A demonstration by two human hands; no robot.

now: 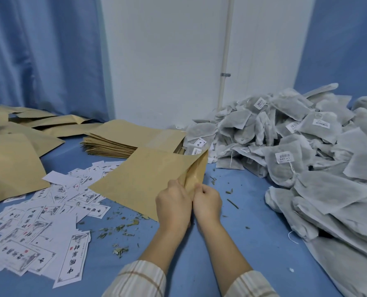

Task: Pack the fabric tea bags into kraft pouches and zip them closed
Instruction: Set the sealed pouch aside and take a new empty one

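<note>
Hands, left hand (173,202) and right hand (207,202), pinch the pouch (152,176) mouth apart so tea bags (307,151) beyond the right hand can go in.

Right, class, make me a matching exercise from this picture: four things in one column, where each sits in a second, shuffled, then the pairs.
Things:
1. pile of tea bags
2. printed paper labels
3. stack of flat pouches
4. open pouch

Places:
A. held by both hands
B. near left of the blue table
C. right side
D. middle back, by the white wall

Pairs: 1-C, 2-B, 3-D, 4-A
</note>
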